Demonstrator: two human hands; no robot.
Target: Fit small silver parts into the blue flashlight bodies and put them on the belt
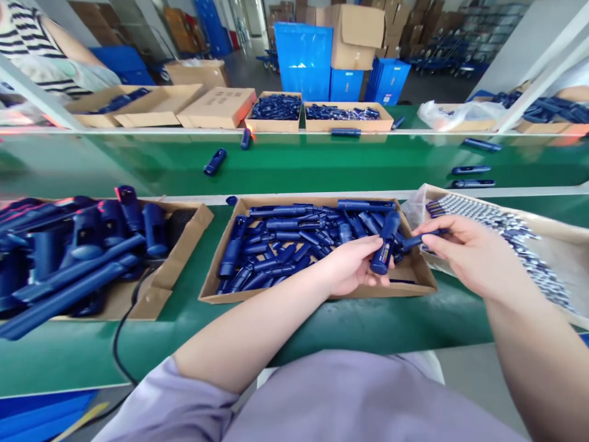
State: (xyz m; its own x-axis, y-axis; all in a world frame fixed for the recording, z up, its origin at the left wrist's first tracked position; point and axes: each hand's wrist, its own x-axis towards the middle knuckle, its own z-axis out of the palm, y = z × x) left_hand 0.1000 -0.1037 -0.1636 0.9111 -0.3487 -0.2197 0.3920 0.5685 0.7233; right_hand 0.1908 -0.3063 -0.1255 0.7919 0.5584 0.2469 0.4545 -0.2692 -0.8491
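My left hand (352, 267) is closed around a dark blue cylindrical plastic casing (386, 242) with small printed lettering near its lower end. It is over the right part of a cardboard tray (317, 296) full of blue plastic parts (288, 236) in mixed sizes. Just to the right, my right hand (469, 252) pinches a thin dark blue stick-like part (421, 239) between thumb and fingers. Its left end is close to the casing; I cannot tell whether they touch. Under and beyond my right hand lies a box of white-and-dark slender pieces (501, 224).
Blue housings overfill a cardboard box (177, 258) on the left, with a black cable (120, 344) beside it. Beyond the trays runs a green conveyor belt (331, 162) carrying several blue parts. More cardboard trays (350, 125) line its far side. A person in stripes (46, 49) is at far left.
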